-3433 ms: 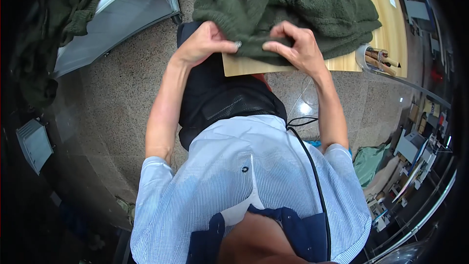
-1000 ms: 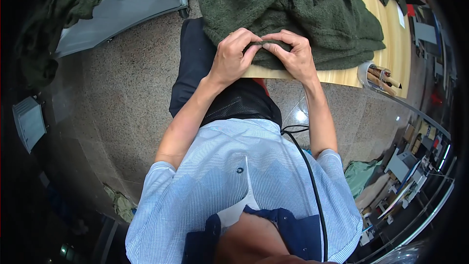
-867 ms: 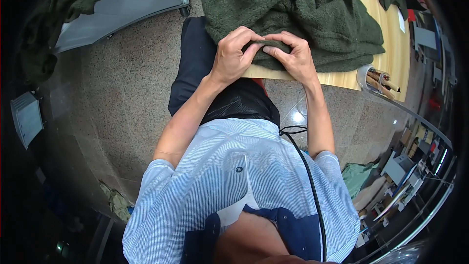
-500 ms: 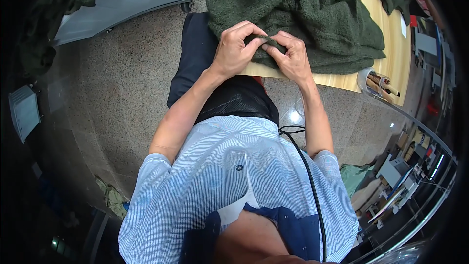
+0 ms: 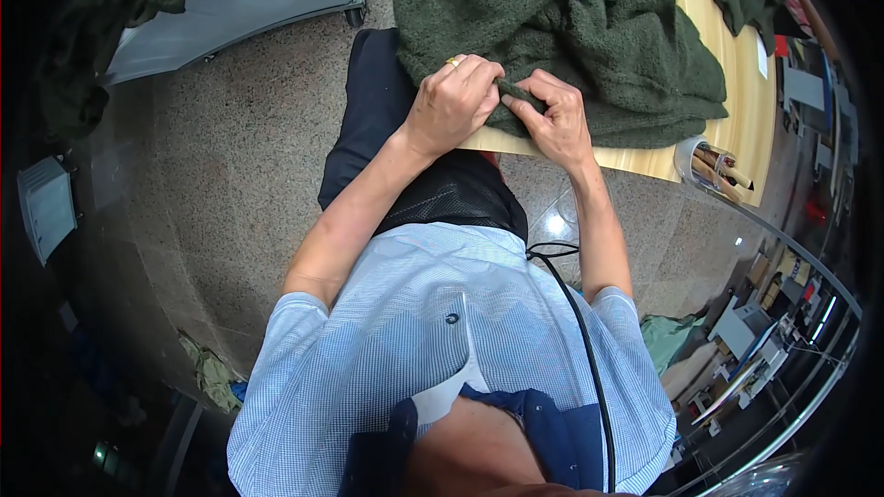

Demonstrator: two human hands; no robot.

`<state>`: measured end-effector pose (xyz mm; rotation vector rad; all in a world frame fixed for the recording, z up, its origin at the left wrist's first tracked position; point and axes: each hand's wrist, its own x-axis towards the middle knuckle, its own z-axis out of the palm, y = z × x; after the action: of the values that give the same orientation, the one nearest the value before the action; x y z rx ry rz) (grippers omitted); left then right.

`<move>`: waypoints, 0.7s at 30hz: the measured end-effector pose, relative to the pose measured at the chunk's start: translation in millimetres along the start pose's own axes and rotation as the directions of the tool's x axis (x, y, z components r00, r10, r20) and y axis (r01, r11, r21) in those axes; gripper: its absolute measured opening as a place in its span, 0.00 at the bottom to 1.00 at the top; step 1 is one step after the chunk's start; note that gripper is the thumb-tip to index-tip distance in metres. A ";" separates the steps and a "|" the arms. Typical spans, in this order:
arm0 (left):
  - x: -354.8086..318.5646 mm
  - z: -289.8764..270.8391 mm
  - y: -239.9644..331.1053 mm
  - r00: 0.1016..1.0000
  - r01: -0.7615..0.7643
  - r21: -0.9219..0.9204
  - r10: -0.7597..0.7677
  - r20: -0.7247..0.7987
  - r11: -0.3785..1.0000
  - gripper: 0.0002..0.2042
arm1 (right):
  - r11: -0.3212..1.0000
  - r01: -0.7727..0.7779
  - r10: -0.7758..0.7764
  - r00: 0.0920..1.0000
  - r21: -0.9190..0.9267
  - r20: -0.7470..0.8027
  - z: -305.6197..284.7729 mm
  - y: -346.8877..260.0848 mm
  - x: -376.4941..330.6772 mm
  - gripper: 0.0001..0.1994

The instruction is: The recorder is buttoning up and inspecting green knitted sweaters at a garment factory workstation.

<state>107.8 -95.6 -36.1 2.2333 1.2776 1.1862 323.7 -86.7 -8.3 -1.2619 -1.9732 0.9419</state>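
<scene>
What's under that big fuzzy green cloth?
A pale wooden table: bare wood shows in front of the green cloth and to its right. The cloth covers the rest, so I can't tell whether anything else is there.

The garment [image 5: 608, 55] lies on the table [image 5: 642, 161], left of a container [image 5: 685, 158].

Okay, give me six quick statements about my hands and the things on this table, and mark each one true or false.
1. The left hand and right hand both pinch the fabric. True.
2. The fabric is bright orange. False: it is dark green.
3. A clear container is right of the fabric. True.
4. The hands are spread far apart. False: they are close together.
5. A ring shows on the left hand. True.
6. The tabletop is solid black. False: it is pale yellow.
</scene>
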 end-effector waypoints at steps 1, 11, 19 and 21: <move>-0.1 1.7 -0.3 1.000 -0.012 -0.007 0.012 -0.011 1.000 0.11 | 1.000 0.010 -0.010 1.000 -0.020 0.012 -0.7 -2.5 -2.1 0.11; -6.9 0.5 -9.8 0.987 -0.163 -0.010 0.163 -0.001 0.987 0.11 | 0.851 -0.383 0.353 0.924 0.358 0.149 -17.6 5.1 40.0 0.17; -6.8 3.7 -10.2 0.986 -0.161 -0.010 0.160 -0.038 0.987 0.12 | 0.919 -0.318 0.294 0.947 0.234 0.132 15.6 3.2 80.1 0.11; -6.9 2.9 -10.2 0.985 -0.164 -0.012 0.163 -0.047 0.986 0.13 | 0.869 -0.380 0.365 0.925 0.317 0.106 18.1 4.1 81.1 0.10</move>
<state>102.5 -95.3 -47.6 2.3499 1.1145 1.3079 282.0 -14.8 -12.5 -1.4548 -1.5333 1.4346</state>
